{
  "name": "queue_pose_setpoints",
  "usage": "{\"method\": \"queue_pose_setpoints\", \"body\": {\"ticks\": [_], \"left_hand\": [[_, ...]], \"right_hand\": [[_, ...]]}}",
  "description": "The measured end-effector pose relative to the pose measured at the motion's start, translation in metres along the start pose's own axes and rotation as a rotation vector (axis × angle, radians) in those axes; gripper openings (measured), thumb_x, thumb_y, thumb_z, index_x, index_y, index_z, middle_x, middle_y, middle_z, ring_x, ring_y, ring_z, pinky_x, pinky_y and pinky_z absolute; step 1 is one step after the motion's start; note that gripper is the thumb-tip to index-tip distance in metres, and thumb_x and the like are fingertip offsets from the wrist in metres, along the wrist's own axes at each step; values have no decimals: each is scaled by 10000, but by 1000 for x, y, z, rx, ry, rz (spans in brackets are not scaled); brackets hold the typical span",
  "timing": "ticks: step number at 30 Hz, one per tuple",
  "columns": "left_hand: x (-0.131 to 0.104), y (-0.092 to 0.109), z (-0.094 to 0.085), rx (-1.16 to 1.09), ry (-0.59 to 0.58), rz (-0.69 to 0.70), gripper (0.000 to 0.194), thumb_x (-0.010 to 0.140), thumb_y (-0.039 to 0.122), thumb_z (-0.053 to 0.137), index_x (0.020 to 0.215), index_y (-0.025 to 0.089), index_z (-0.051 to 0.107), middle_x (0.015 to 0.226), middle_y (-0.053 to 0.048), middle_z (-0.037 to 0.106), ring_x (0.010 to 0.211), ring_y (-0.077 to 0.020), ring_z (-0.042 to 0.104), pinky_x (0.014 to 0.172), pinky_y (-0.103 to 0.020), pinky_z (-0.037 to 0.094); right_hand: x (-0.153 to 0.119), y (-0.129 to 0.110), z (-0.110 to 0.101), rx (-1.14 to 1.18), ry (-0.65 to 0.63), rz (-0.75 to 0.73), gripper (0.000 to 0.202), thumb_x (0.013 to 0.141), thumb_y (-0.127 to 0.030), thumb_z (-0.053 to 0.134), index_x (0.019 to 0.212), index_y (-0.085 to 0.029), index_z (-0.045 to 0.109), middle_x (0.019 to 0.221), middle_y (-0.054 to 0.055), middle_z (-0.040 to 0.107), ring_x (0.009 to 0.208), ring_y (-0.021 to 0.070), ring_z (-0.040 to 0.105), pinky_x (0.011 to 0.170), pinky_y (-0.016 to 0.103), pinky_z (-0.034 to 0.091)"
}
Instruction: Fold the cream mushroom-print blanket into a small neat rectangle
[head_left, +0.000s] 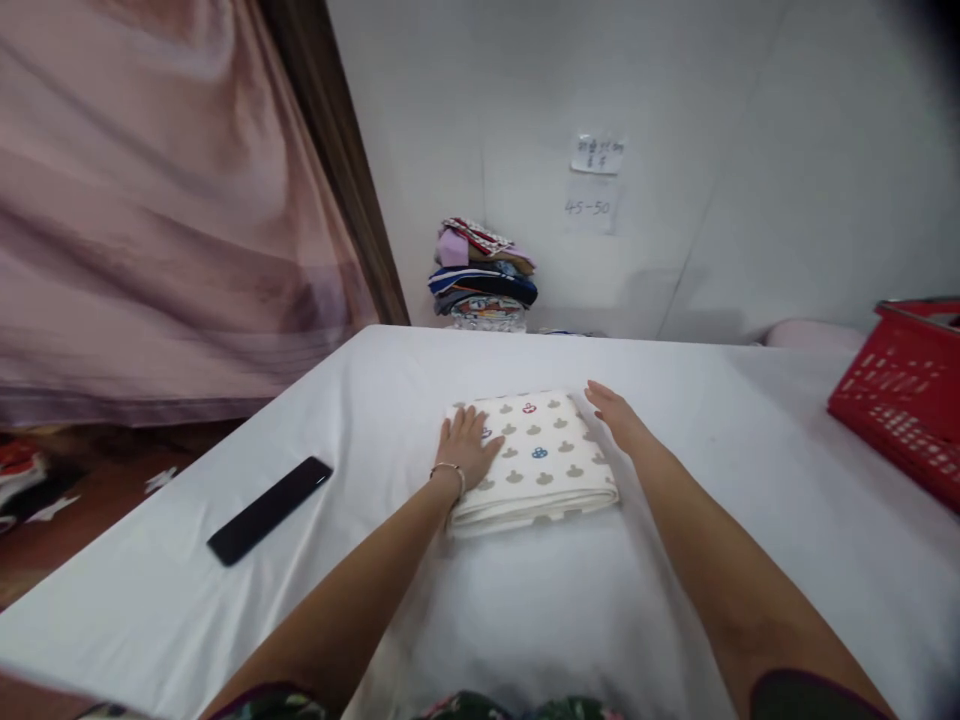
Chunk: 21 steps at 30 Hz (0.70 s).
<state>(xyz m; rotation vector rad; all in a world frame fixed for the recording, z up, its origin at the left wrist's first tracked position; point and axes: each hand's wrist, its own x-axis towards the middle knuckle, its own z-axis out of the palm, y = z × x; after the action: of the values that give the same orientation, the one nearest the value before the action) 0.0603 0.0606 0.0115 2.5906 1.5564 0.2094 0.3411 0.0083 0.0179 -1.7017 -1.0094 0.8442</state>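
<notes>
A white cloth with a small mushroom print point(551, 440) lies folded into a thick rectangle in front of me, its layered edge facing my body. My left hand point(466, 447) rests flat on its left side, fingers apart, with a bracelet at the wrist. Just beyond the cloth's upper right corner is my right hand point(611, 408), its fingers stretched out and holding nothing. Whether the right hand's edge touches the table or the cloth, I cannot tell.
A white-covered table point(750, 480) spreads beneath the cloth. A black phone point(270, 510) lies at left, a red plastic basket point(907, 390) stands at right. Folded clothes point(484, 275) are stacked by the wall beyond the far edge. A pink curtain point(165, 220) hangs at left.
</notes>
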Motion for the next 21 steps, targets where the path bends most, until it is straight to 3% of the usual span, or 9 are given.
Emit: {"method": "queue_pose_setpoints", "body": {"ticks": [4,7,12,15,19,21], "left_hand": [[1,-3,1,58,21,-1,639,873,559,276,1391,187,304,1491,-65,208,1379,-256,121,1112,-451,103],[4,-1,0,105,21,-8,631,877,546,282,1391,179,305,1487,-62,225,1376,-253,135,1106,-453,127],[7,-2,3,156,23,-13,624,883,535,277,1392,176,300,1485,-54,234,1372,-243,154,1107,-443,134],[7,-2,2,160,25,-11,618,884,526,284,1393,175,298,1483,-60,239,1369,-244,165,1106,-440,141],[6,-1,0,158,26,-11,610,883,520,292,1388,177,310,1479,-69,249,1367,-251,174,1104,-443,150],[6,-1,0,158,27,-10,611,885,521,286,1387,174,310,1478,-68,252,1367,-249,173,1104,-445,152]], "right_hand": [[-9,19,-16,107,-46,140,332,852,-333,479,1108,-141,569,1077,141,641,802,170,647,666,281,530],[-12,24,-13,133,-135,178,222,811,-306,550,899,-119,635,817,101,683,582,123,605,522,222,492],[-17,16,-10,106,-227,146,222,752,-344,633,713,-125,632,543,18,599,474,94,515,428,178,396],[-24,8,-8,79,-229,119,202,724,-332,657,775,-138,630,587,7,607,481,93,505,431,185,381],[-28,4,-3,-25,-231,-26,283,726,-302,633,980,-175,624,812,30,667,657,130,590,549,202,433],[-26,6,-2,-112,-213,-69,266,714,-267,623,960,-167,637,807,31,668,692,142,597,582,210,433]]}}
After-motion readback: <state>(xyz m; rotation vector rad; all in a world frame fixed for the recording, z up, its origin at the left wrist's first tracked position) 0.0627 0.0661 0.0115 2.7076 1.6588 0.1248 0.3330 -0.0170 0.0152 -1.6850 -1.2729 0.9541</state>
